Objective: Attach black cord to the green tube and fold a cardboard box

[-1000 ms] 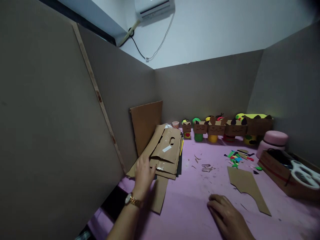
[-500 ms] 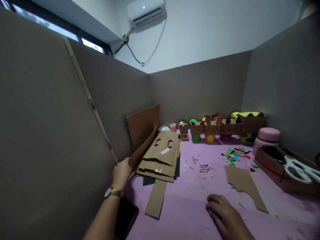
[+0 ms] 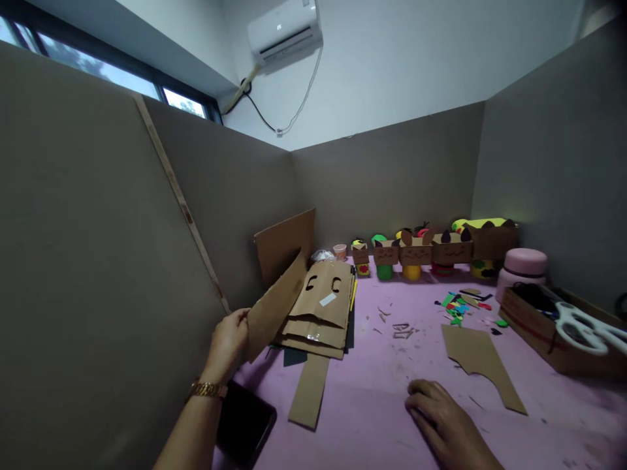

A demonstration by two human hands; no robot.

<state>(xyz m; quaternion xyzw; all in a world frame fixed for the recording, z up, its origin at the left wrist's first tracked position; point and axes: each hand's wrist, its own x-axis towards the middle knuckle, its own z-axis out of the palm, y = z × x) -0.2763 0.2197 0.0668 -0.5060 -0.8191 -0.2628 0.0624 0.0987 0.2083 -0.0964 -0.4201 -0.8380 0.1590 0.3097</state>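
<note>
The left hand (image 3: 229, 343) grasped a cardboard sheet (image 3: 277, 303) by its near end, the rest slanting far-right; the right hand (image 3: 437, 418) lay released.

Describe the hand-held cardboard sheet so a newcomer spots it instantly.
On the pink table, find the cardboard pile near the left partition. At the pile's left edge is a tilted, plain cardboard sheet. Unlike the pile and the board behind, it is held in the left hand.
</note>
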